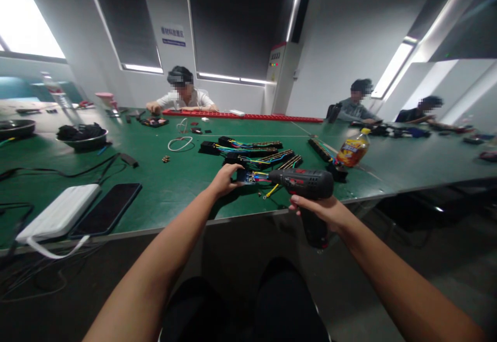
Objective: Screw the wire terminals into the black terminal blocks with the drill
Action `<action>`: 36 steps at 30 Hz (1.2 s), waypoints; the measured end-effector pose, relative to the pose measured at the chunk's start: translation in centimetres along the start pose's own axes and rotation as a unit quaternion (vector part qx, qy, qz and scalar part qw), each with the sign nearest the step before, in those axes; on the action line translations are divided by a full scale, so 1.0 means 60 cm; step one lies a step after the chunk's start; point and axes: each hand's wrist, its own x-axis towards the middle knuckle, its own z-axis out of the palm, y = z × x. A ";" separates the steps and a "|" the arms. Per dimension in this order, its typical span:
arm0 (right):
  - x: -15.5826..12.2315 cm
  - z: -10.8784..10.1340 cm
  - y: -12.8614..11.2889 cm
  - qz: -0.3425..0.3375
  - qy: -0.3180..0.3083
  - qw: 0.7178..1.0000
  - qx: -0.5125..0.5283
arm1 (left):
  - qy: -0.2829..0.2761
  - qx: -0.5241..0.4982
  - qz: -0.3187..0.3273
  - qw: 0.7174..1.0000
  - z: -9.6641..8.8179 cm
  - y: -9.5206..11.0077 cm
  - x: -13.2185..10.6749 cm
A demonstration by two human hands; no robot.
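Note:
My right hand (pixel 320 208) is wrapped round the grip of a black cordless drill (pixel 306 182), whose nose points left. The tip of its bit meets a small socket module (pixel 245 176) with blue and metal parts inside, though the exact contact point is too small to make out. My left hand (pixel 227 179) grips that module's left end at the table's near edge. A yellow wire (pixel 272 191) with a ring terminal sticks out below the drill's nose. Just behind lie several black power strip housings (pixel 264 150) with brass strips and coloured wires.
One more wired strip (pixel 321 150) and an orange drink bottle (pixel 352 148) stand right of the drill. At left are a white power bank (pixel 62 212), a phone (pixel 108 208) and a metal bowl (pixel 82 143) of black parts. Co-workers sit across the green table (pixel 174 176).

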 end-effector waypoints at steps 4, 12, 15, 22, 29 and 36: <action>0.000 -0.007 0.008 -0.010 -0.006 1.000 -0.005 | 0.002 -0.004 0.000 1.000 0.000 -0.001 0.000; 0.005 0.014 -0.002 -0.026 -0.011 0.999 -0.021 | 0.004 -0.004 -0.003 1.000 -0.001 0.002 -0.002; 0.010 0.017 -0.005 -0.043 -0.019 0.998 -0.030 | 0.010 -0.005 0.004 1.000 -0.001 0.003 -0.001; 0.023 0.009 -0.012 -0.010 -0.021 1.000 -0.015 | 0.017 0.001 0.019 1.000 0.003 0.003 0.000; 0.025 0.006 -0.014 0.021 -0.015 1.000 0.004 | -0.003 0.012 -0.012 1.000 -0.001 0.001 0.001; 0.018 0.006 -0.016 0.015 -0.001 1.000 -0.009 | -0.007 0.020 -0.022 1.000 -0.004 0.002 0.000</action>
